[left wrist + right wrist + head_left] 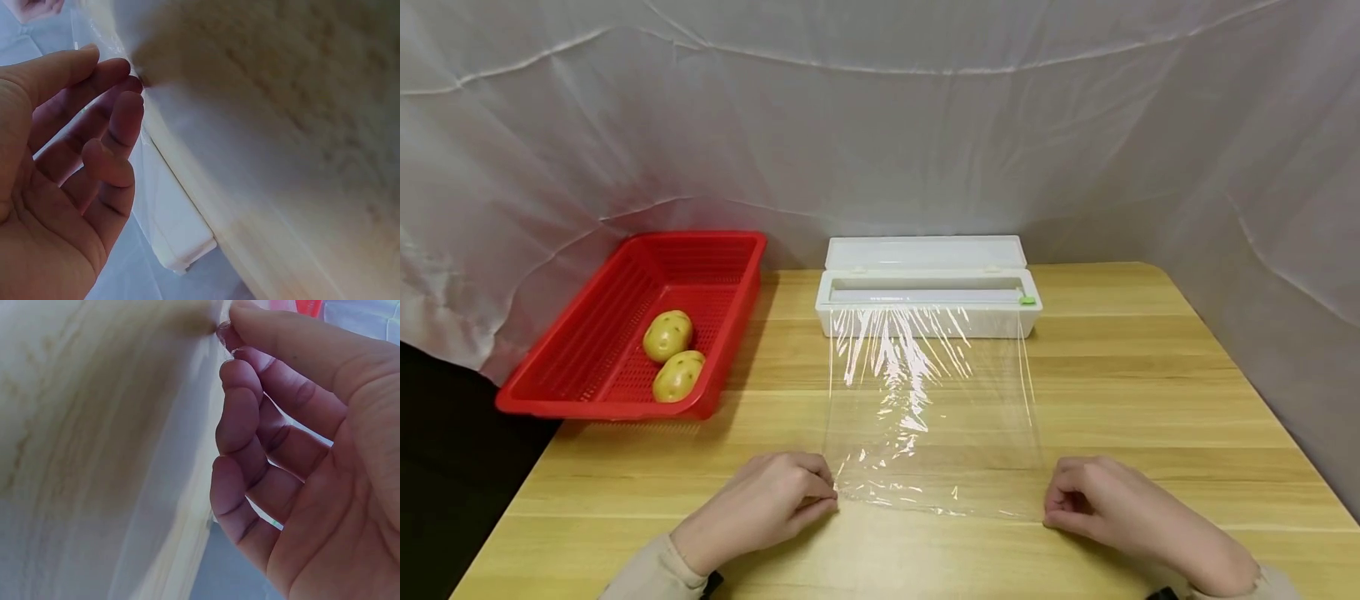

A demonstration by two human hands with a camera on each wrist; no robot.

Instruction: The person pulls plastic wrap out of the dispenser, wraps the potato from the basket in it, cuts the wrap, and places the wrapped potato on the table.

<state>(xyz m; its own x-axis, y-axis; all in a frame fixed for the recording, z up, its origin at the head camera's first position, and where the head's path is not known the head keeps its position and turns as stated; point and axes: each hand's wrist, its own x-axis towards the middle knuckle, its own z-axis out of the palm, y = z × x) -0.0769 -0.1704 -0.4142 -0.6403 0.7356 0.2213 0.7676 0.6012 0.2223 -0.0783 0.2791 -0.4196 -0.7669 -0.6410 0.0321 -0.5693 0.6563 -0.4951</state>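
A sheet of clear cling film (pixel 928 450) stretches toward me from a white cling film dispenser (pixel 1032 318) whose lid (pixel 925 252) is tipped back. At the sheet's near left corner, my left hand (pixel 767 504) pinches the edge between thumb and fingers. My right hand (pixel 1112 504) pinches the near right corner, its other fingers curled, low over the table. A crumpled bit of film shows at the right thumb and forefinger in the right wrist view. On the dispenser's front rim, a green slider (pixel 1027 300) sits at the right end.
A red plastic basket (pixel 741 333) stands at the left of the wooden table (pixel 1150 392), with two potatoes, one farther back (pixel 667 335) and one nearer (pixel 678 377). Behind the table hangs a pale grey cloth (pixel 880 150), which also runs along the right side.
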